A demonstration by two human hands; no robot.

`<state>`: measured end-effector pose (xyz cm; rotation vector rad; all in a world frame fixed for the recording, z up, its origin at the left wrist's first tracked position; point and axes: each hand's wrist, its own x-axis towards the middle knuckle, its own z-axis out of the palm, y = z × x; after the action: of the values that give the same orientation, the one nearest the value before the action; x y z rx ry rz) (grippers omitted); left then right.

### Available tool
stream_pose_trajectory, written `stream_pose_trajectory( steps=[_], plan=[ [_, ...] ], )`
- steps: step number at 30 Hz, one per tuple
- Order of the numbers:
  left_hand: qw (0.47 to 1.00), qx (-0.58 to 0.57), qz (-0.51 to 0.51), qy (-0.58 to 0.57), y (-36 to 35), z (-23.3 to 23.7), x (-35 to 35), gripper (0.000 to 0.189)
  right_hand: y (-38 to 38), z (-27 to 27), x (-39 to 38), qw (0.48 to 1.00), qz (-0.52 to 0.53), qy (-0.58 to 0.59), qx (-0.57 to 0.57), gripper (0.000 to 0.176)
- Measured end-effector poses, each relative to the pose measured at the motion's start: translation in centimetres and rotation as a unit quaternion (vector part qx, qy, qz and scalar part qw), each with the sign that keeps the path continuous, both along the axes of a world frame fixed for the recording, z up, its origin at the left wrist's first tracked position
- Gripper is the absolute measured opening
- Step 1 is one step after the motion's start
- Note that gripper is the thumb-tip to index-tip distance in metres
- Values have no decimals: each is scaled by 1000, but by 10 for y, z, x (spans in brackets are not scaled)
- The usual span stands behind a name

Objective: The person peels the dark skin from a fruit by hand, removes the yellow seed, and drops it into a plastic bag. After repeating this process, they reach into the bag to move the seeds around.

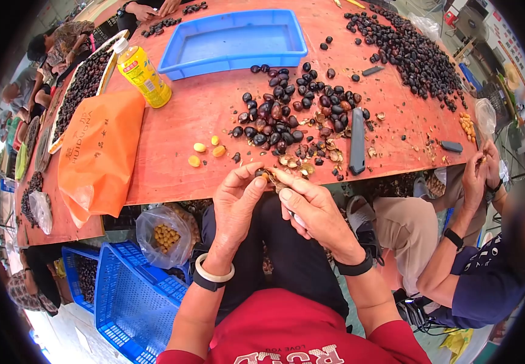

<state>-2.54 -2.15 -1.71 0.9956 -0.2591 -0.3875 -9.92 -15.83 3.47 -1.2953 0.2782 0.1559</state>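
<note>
My left hand (238,197) pinches a dark nut (262,173) with some orange showing, just past the table's front edge. Close beside it, my right hand (308,203) is closed around a small tool with a pale handle (299,220); its tip is hard to make out against the nut and shell. Beyond my hands, a loose pile of dark nuts (277,112) lies on the red table (183,139), with broken shells (296,164) at its near side. Several peeled yellow kernels (219,151) sit to the left of the pile.
A blue tray (232,39), a yellow bottle (144,76) and an orange bag (99,151) are on the table. A grey tool (357,142) lies right of the pile. Below are a bag of kernels (165,236) and blue baskets (135,303). A co-worker's hands (481,170) are at right.
</note>
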Motion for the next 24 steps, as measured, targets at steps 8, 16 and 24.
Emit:
stream_pose_trajectory(
  steps=[8, 16, 24],
  plan=[
    [1000, 9, 1, -4, 0, 1, -2, 27, 0, -4, -1, 1000, 5, -9, 1, 42],
    [1000, -1, -3, -7, 0, 2, -2, 26, 1, -1, -1, 1000, -3, 2, 0, 42],
    [998, 31, 9, -47, 0, -2, -4, 26, 1, -2, 1, 1000, -3, 6, 28, 40]
  ],
)
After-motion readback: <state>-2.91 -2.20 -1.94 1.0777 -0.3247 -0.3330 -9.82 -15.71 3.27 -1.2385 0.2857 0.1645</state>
